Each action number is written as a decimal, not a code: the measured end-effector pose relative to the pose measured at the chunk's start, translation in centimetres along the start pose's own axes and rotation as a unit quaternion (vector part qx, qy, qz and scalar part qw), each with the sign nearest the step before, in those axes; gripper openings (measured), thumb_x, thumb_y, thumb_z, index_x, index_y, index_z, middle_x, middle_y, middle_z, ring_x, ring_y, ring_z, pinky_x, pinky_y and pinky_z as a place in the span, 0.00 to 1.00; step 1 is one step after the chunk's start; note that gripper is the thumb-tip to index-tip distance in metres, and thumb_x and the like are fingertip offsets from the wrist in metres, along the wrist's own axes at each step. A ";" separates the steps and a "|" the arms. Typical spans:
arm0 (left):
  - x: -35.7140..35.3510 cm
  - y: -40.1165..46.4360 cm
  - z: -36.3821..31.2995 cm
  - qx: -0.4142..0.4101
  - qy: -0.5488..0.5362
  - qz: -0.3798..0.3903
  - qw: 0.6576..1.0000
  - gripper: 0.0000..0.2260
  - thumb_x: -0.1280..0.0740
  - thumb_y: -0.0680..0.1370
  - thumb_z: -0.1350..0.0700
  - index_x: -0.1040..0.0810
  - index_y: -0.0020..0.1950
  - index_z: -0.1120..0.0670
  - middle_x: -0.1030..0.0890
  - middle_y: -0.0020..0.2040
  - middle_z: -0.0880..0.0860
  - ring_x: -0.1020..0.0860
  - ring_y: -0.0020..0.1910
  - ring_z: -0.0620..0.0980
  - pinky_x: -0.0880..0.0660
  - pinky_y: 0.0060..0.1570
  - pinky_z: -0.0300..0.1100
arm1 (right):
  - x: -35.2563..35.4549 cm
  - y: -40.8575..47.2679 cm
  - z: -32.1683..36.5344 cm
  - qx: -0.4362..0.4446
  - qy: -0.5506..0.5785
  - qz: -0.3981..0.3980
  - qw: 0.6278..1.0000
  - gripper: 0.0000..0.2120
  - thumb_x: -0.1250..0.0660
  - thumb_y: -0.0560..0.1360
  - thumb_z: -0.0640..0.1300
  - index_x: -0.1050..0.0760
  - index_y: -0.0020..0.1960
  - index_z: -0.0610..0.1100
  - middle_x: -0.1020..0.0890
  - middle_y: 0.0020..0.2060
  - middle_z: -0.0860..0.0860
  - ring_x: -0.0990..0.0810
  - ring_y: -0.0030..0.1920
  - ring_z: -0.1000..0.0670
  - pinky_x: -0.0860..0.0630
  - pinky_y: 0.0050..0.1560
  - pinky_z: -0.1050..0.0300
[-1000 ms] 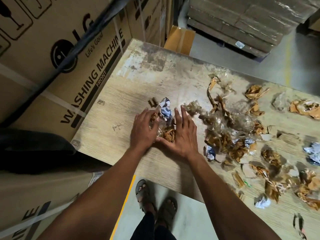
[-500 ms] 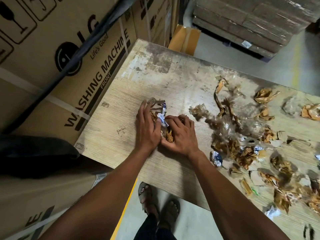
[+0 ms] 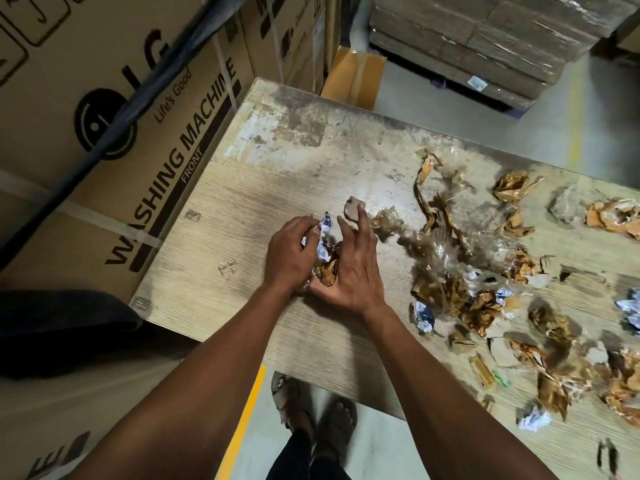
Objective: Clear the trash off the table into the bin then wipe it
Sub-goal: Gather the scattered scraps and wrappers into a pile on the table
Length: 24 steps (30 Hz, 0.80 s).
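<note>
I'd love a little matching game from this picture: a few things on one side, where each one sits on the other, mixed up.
Things:
1. washing machine box
2. blue and white wrapper
3. white paper ball
4. sandals

Places:
A. between the left hand and right hand
B. on the floor below the table
C. left of the table
D. near the table's right front edge

Pairs: 1-C, 2-A, 3-D, 4-B

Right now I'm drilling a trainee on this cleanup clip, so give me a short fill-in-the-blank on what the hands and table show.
1. The left hand and right hand gather a small wad of crumpled ____ between them.
2. Most of the loose trash lies to the ____ of the hands.
3. The big box beside the table is printed WASHING ____.

Missing words: wrappers; right; MACHINE
</note>
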State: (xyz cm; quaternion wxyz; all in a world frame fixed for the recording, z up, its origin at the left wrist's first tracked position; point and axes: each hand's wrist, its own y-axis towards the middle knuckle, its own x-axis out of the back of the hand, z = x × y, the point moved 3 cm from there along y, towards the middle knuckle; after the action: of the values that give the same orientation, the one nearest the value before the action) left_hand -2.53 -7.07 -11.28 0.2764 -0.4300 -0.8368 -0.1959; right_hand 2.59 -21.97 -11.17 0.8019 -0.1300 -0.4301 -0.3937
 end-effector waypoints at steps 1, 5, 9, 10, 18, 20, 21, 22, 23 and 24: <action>0.0 -0.3 -0.3 0.009 -0.007 -0.002 1.000 0.14 0.37 0.85 0.52 0.16 0.66 0.52 0.14 0.62 0.49 0.18 0.59 0.48 0.20 0.60 0.53 | -0.1 0.0 -0.1 -0.006 -0.020 0.014 1.000 0.62 0.26 0.68 0.73 0.47 0.86 0.39 0.53 0.87 0.38 0.55 0.87 0.39 0.54 0.86 0.43; 0.0 -1.4 -1.0 0.018 -0.032 0.014 0.999 0.18 0.42 0.88 0.47 0.25 0.77 0.43 0.18 0.69 0.44 0.20 0.66 0.44 0.24 0.63 0.42 | -0.2 -0.1 0.2 0.014 -0.014 0.012 1.000 0.53 0.25 0.71 0.69 0.40 0.83 0.40 0.31 0.79 0.44 0.35 0.80 0.42 0.40 0.83 0.40; -0.4 -1.5 -0.8 0.003 -0.024 0.020 1.000 0.20 0.43 0.88 0.40 0.19 0.71 0.44 0.19 0.63 0.43 0.21 0.63 0.45 0.22 0.61 0.47 | 0.3 0.0 0.4 0.008 0.022 -0.007 1.000 0.49 0.24 0.71 0.64 0.37 0.81 0.39 0.29 0.74 0.44 0.28 0.71 0.44 0.29 0.74 0.48; -0.5 -1.6 -0.8 0.003 -0.023 0.018 1.000 0.22 0.43 0.87 0.38 0.17 0.69 0.47 0.20 0.62 0.44 0.21 0.62 0.46 0.22 0.61 0.49 | 0.3 -0.1 0.2 0.003 0.027 -0.005 1.000 0.49 0.23 0.71 0.62 0.38 0.82 0.40 0.32 0.77 0.43 0.29 0.74 0.43 0.29 0.74 0.49; -1.3 -2.4 -1.2 0.029 0.011 -0.012 0.999 0.19 0.39 0.84 0.39 0.22 0.63 0.52 0.18 0.58 0.48 0.22 0.58 0.50 0.23 0.57 0.53 | 0.4 -0.3 0.2 0.020 0.029 0.012 0.999 0.30 0.31 0.77 0.54 0.30 0.76 0.46 0.25 0.74 0.51 0.27 0.68 0.47 0.27 0.67 0.47; -1.2 -2.4 -1.2 0.061 -0.018 -0.021 0.998 0.16 0.36 0.83 0.40 0.26 0.64 0.49 0.18 0.57 0.46 0.20 0.56 0.49 0.22 0.54 0.53 | 0.4 -0.3 0.1 0.012 0.031 0.005 0.999 0.26 0.32 0.77 0.55 0.28 0.71 0.46 0.21 0.65 0.52 0.26 0.62 0.48 0.26 0.61 0.44; -1.0 -2.4 -1.4 0.067 -0.038 -0.021 0.997 0.15 0.35 0.84 0.42 0.28 0.67 0.47 0.18 0.58 0.45 0.19 0.56 0.48 0.22 0.53 0.51 | 0.3 -0.3 0.0 0.010 0.032 0.002 0.999 0.24 0.32 0.77 0.55 0.27 0.69 0.46 0.20 0.62 0.52 0.26 0.60 0.48 0.26 0.59 0.45; -1.0 -2.4 -1.6 0.060 -0.047 -0.019 0.997 0.15 0.35 0.84 0.44 0.29 0.69 0.45 0.18 0.60 0.44 0.19 0.58 0.47 0.22 0.54 0.48 | 0.3 -0.3 0.0 0.009 0.032 -0.002 0.999 0.22 0.31 0.77 0.55 0.27 0.67 0.46 0.21 0.60 0.52 0.26 0.58 0.47 0.27 0.57 0.45; -1.0 -2.5 -1.8 0.041 -0.039 -0.019 0.998 0.14 0.36 0.85 0.47 0.27 0.71 0.44 0.19 0.63 0.43 0.20 0.61 0.46 0.23 0.56 0.46 | 0.2 -0.4 -0.1 0.011 0.030 -0.006 0.999 0.22 0.31 0.77 0.54 0.27 0.66 0.45 0.21 0.58 0.51 0.26 0.57 0.47 0.27 0.56 0.45; -1.0 -2.5 -1.9 0.023 -0.025 -0.018 0.999 0.13 0.38 0.86 0.48 0.24 0.70 0.44 0.19 0.64 0.42 0.21 0.63 0.45 0.23 0.58 0.46 | 0.1 -0.5 -0.1 0.013 0.026 -0.006 1.000 0.21 0.31 0.77 0.54 0.27 0.66 0.44 0.22 0.58 0.50 0.26 0.56 0.47 0.27 0.56 0.45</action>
State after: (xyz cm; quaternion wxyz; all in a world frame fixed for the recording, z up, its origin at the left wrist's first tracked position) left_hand -3.58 -10.17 -10.72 0.2616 -0.4130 -0.8555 -0.1707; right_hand 2.31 -22.38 -11.25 0.8120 -0.1069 -0.4152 -0.3960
